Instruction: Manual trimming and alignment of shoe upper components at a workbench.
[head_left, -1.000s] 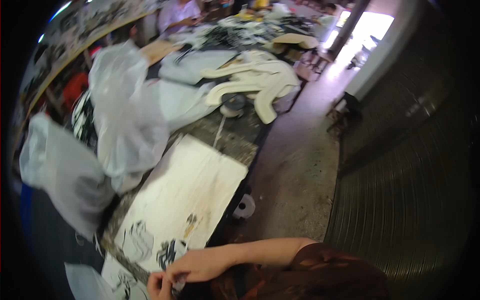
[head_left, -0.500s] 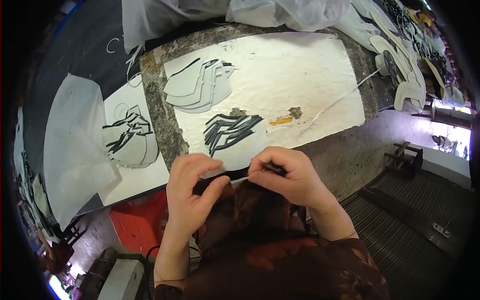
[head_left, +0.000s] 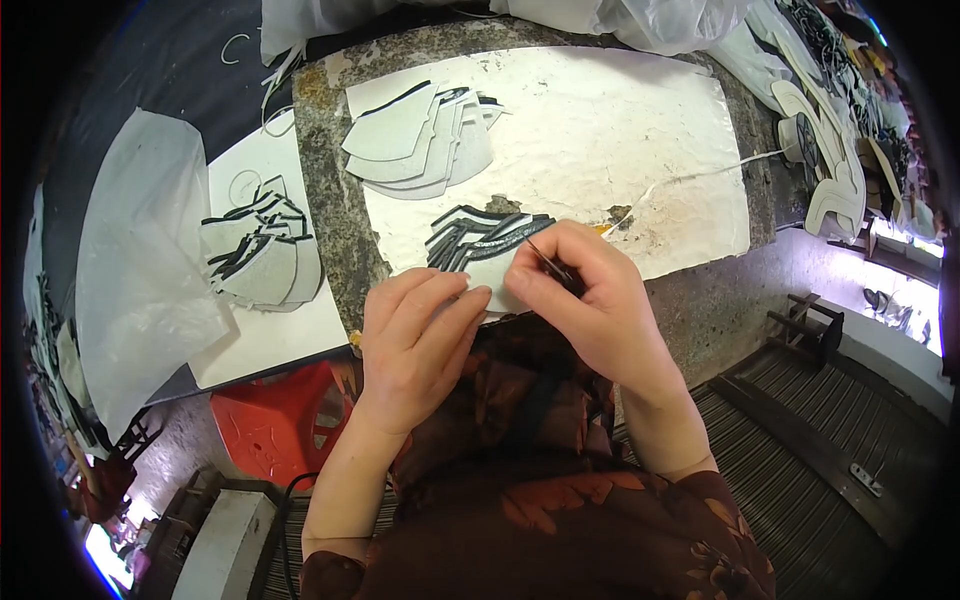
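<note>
In front of me, at the table's near edge, lies a stack of light grey curved sheet pieces with black strips (head_left: 485,235) along their far edges. My left hand (head_left: 415,330) is at the near left of this stack, fingers drawn together on the edge of a light grey piece (head_left: 495,275). My right hand (head_left: 590,290) is closed around a thin dark pointed tool (head_left: 550,262), its tip against the black strips. The palm hides most of the tool, so its exact kind is unclear.
A fan of similar grey pieces (head_left: 420,140) lies farther back on the white board (head_left: 640,120). More pieces (head_left: 265,255) rest at left beside a translucent plastic sheet (head_left: 150,260). A white cord roll (head_left: 795,140) stands at right. A red stool (head_left: 265,425) is below left.
Both hands have moved forward from the table's near edge onto the stack. The white bit pinched between them before is out of sight, and the dark tool's tip now points at the strips.
</note>
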